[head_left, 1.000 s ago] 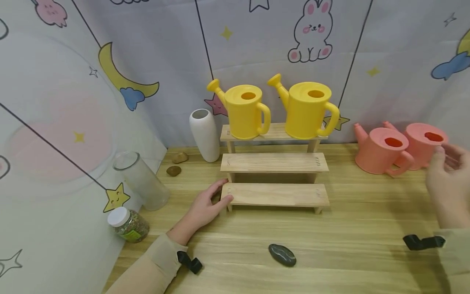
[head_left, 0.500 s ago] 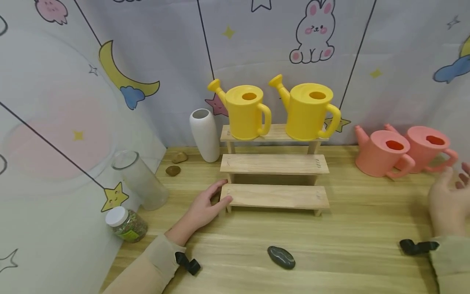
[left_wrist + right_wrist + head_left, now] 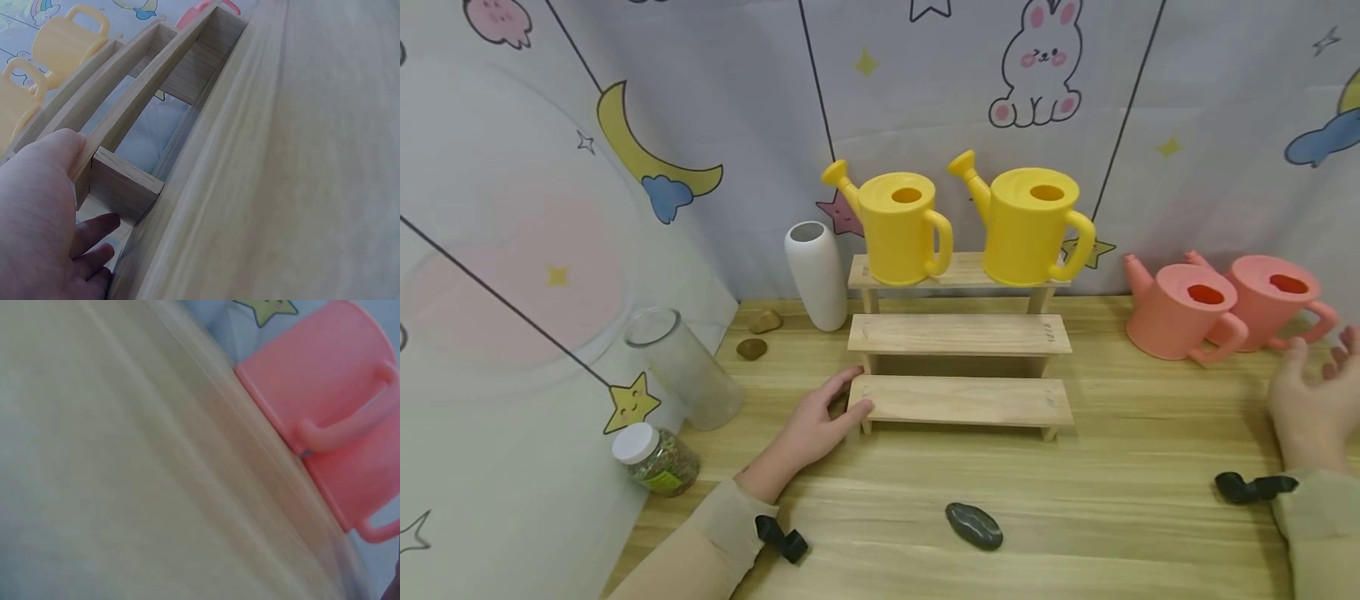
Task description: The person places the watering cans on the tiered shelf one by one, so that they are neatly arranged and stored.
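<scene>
One dark stone: lying on the wooden tabletop
Left hand: gripping the wooden stand by its lowest shelf's left end
Right hand: relaxed, loosely bent, near the pink watering cans
Pink watering cans: upright, close together, right of the stand
Yellow watering cans: upright on the top shelf

Two rounded coral-pink plastic watering cans; two bright yellow cylindrical watering cans (paler, nearly peach, in the left wrist view). Stepped blond wooden stand, faint grain. Yellowish-brown wooden tabletop, streaked. Dark grey oval stone, white-veined. Whitish cloth backdrop printed with yellow stars, pink-cheeked rabbit.
</scene>
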The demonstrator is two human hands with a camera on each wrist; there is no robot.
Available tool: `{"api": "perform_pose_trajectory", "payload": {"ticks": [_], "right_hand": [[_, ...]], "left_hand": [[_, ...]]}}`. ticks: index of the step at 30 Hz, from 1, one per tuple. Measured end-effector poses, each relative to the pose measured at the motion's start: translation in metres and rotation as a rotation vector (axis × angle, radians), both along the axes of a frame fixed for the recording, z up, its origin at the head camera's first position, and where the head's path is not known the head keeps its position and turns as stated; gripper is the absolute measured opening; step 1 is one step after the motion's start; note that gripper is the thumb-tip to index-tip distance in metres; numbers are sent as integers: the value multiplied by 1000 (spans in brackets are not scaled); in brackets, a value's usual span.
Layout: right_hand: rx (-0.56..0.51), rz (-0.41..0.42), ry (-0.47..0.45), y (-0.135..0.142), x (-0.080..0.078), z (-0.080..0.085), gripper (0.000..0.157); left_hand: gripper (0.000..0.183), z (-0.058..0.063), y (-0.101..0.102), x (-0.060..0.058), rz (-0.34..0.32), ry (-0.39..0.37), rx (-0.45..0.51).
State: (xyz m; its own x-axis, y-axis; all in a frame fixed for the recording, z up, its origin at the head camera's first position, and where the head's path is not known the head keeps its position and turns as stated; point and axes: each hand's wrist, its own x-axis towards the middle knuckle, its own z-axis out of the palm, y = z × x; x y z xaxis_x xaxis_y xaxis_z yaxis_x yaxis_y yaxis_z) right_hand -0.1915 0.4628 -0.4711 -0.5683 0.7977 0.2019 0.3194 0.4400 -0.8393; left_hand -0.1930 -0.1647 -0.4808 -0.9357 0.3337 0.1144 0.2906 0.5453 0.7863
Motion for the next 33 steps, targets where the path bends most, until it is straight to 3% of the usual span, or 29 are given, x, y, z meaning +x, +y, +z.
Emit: {"api": "perform_pose_trajectory", "payload": {"ticks": [6,16,24,33], "right_hand": [[-70,55,42,15,-8,-6,58],[-94,187,38,32,-20,-11,71],[-102,121,-53,32,-17,-17,67],[-1,26,-136,24,-13,-16,52]], "left_hand": [[65,-1,0,0,-6,16,6],[63,-2,-1,-1,6,26,11],[64,-3,-1,-1,3,22,0],[64,-1,0,-1,-1,6,31]]}}
